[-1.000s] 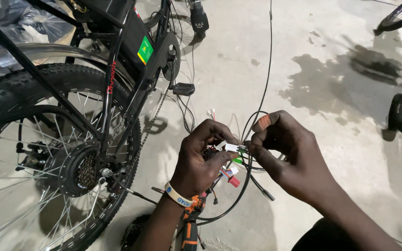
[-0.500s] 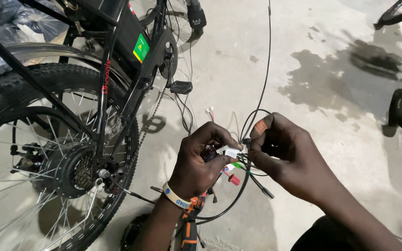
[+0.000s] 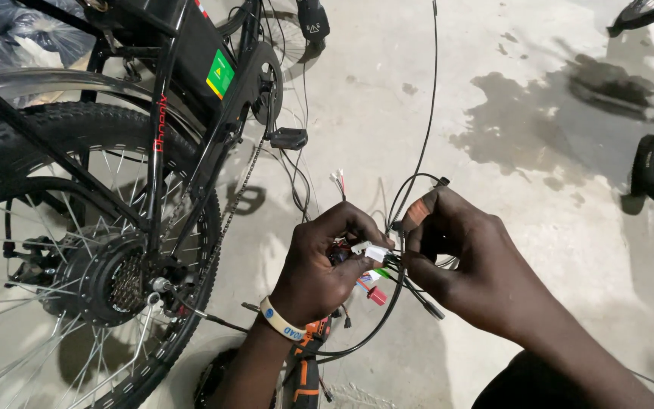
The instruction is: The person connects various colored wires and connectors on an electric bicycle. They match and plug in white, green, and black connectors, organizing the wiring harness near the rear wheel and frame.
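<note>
Just right of the bicycle's rear wheel (image 3: 77,250), the left hand (image 3: 319,269) and right hand (image 3: 467,265) are both pinched shut on a small white wire connector (image 3: 372,251), which looks light, rigid and fiddly, best gripped by its plastic body, not its limp thin black cables (image 3: 387,310).

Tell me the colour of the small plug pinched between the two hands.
White plug, seen in the head view, between left hand and right hand.

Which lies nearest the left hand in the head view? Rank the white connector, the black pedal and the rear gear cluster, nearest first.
1. white connector: pinched at the left hand fingertips.
2. black pedal: above the hand.
3. rear gear cluster: far left, at the wheel hub.
</note>
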